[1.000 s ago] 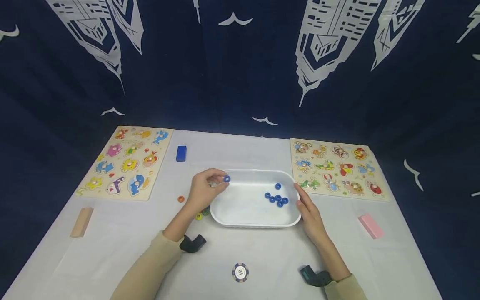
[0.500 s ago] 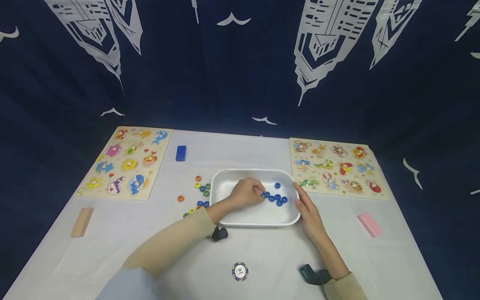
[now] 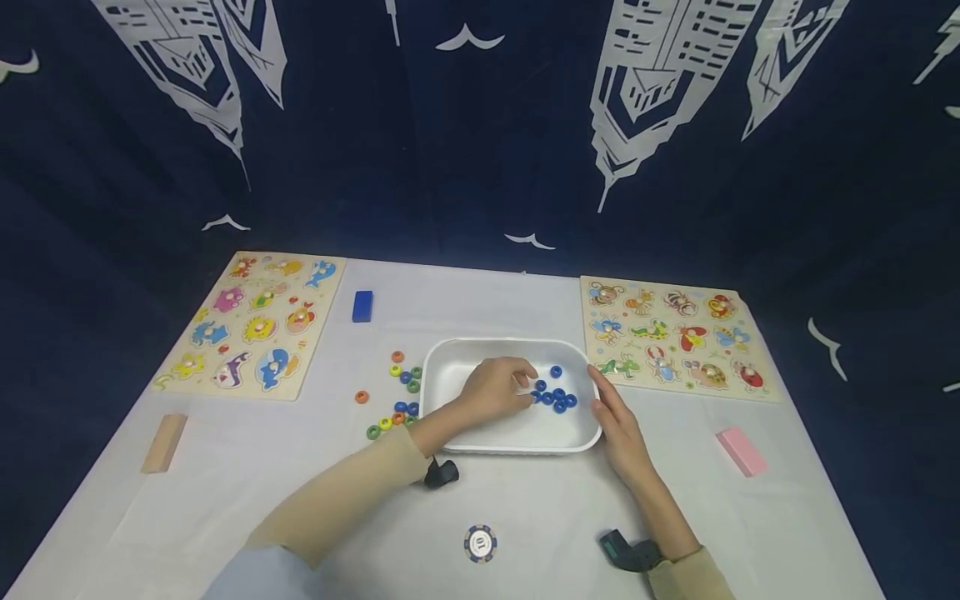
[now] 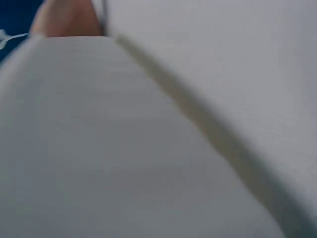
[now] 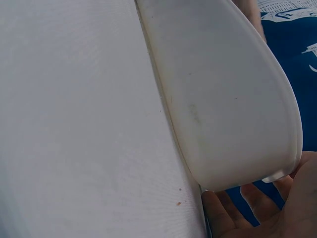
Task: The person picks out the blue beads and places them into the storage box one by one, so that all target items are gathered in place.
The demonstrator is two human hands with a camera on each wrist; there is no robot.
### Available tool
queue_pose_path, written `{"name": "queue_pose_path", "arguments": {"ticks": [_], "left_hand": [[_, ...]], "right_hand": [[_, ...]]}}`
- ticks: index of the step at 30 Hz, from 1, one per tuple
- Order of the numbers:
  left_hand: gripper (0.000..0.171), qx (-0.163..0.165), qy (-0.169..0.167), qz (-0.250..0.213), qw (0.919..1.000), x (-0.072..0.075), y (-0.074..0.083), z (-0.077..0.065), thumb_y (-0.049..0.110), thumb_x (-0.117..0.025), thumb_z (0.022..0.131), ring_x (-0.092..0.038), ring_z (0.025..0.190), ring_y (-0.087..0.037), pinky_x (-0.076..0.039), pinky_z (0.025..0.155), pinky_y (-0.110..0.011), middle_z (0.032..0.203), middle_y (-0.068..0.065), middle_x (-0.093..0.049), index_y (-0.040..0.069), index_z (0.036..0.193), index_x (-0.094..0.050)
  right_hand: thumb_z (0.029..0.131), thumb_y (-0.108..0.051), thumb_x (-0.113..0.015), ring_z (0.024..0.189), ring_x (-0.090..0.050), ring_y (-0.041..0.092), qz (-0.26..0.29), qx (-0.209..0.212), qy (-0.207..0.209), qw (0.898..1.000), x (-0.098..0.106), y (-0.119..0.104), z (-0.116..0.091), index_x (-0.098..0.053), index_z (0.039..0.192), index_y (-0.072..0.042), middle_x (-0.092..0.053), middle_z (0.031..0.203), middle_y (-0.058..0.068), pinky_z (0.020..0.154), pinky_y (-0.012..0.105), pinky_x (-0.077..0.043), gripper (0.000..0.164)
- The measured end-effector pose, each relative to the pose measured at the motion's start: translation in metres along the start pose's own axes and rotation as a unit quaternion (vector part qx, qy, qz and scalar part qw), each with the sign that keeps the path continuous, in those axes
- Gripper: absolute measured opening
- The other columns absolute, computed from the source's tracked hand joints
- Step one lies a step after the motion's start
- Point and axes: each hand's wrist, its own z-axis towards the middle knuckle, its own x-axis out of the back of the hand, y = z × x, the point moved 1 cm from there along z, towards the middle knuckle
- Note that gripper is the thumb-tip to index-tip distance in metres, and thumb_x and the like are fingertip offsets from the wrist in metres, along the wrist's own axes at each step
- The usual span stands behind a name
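Observation:
A white tray [image 3: 465,437] sits on the table, holding several blue ring-shaped beads [image 3: 559,407] in its right half. My left hand [image 3: 495,390] is inside the tray, just left of these beads. Its thumb and index finger are parted, and the thumb tip is at the nearest bead, maybe touching it. My right hand [image 3: 626,437] holds the tray's right end, thumb at the rim; in the right wrist view its fingers [image 5: 218,208] lie against the tray's outer wall [image 5: 237,119]. Sleeve fills most of the left wrist view, where only a bit of hand [image 4: 69,20] shows.
Loose orange, yellow, green and blue beads [image 3: 398,418] lie left of the tray. Picture puzzle boards [image 3: 251,329] [image 3: 678,337] stand at both back sides. Blue [image 3: 362,307], wooden [image 3: 163,443] and pink [image 3: 742,452] blocks and a poker chip [image 3: 480,543] lie around.
My left hand picked up a blue bead at the tray's left edge, carried it right into the tray, and let it go among the others. My right hand stayed on the tray.

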Motion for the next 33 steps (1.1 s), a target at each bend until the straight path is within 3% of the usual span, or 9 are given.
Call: {"name": "queue_pose_path", "arguments": {"ticks": [4,7,11,16,21,27,33], "left_hand": [[0.028,-0.062,0.081,-0.043,0.9939,0.023,-0.001,-0.018,0.020,-0.072,0.070,-0.055,0.079,-0.008,-0.045,0.071,-0.024,0.087,0.006,-0.063,0.017,0.097,-0.065],[0.025,-0.069,0.145,-0.075,0.9842,0.043,-0.013,-0.033,0.019,-0.072,0.071,-0.054,0.087,-0.008,-0.047,0.077,-0.030,0.092,0.007,-0.063,0.016,0.095,-0.066],[0.024,-0.029,0.211,-0.107,0.9712,0.067,-0.042,-0.054,0.018,-0.073,0.071,-0.052,0.095,-0.012,-0.045,0.082,-0.040,0.097,0.005,-0.060,0.014,0.094,-0.067],[0.024,0.048,0.260,-0.135,0.9550,0.085,-0.082,-0.074,0.014,-0.072,0.071,-0.051,0.095,-0.019,-0.042,0.085,-0.043,0.097,0.003,-0.057,0.016,0.094,-0.066],[0.024,0.096,0.267,-0.144,0.9480,0.086,-0.107,-0.082,0.012,-0.072,0.071,-0.051,0.097,-0.018,-0.039,0.090,-0.042,0.098,0.003,-0.056,0.015,0.095,-0.066],[0.026,0.133,0.236,-0.137,0.9528,0.079,-0.123,-0.081,0.017,-0.072,0.071,-0.050,0.104,-0.017,-0.037,0.095,-0.042,0.101,0.004,-0.055,0.015,0.097,-0.065],[0.029,0.164,0.205,-0.062,0.9629,0.067,-0.139,-0.080,0.024,-0.073,0.070,-0.047,0.101,-0.019,-0.038,0.092,-0.042,0.103,0.002,-0.053,0.021,0.098,-0.066]], "right_hand": [[0.096,-0.026,-0.032,0.135,-0.017,0.016,-0.007,-0.002,0.003,1.000,-0.001,0.002,0.000,-0.025,0.137,-0.035,-0.022,0.146,-0.006,0.107,0.044,-0.020,0.043],[0.096,-0.026,-0.032,0.135,-0.018,0.015,-0.007,-0.004,0.004,1.000,-0.001,0.004,0.000,-0.025,0.137,-0.037,-0.022,0.146,-0.008,0.107,0.043,-0.020,0.043],[0.096,-0.023,-0.032,0.135,-0.018,0.014,-0.006,-0.009,0.006,1.000,-0.001,0.004,0.000,-0.026,0.137,-0.036,-0.023,0.146,-0.008,0.107,0.042,-0.020,0.043],[0.095,-0.015,-0.033,0.135,-0.018,0.018,-0.006,-0.013,0.001,1.000,0.000,-0.006,-0.002,-0.026,0.139,-0.027,-0.022,0.146,-0.004,0.107,0.042,-0.020,0.046],[0.095,-0.014,-0.032,0.135,-0.018,0.019,-0.007,-0.015,0.000,1.000,0.001,-0.023,-0.006,-0.025,0.140,-0.021,-0.022,0.146,-0.001,0.107,0.037,-0.020,0.046],[0.095,-0.015,-0.031,0.135,-0.018,0.017,-0.008,-0.016,0.001,1.000,0.002,-0.027,-0.007,-0.025,0.140,-0.021,-0.023,0.146,-0.003,0.107,0.038,-0.021,0.045],[0.095,-0.013,-0.031,0.135,-0.018,0.021,-0.006,-0.015,-0.005,1.000,0.002,-0.032,-0.008,-0.025,0.140,-0.018,-0.022,0.147,0.002,0.107,0.042,-0.020,0.045]]}}
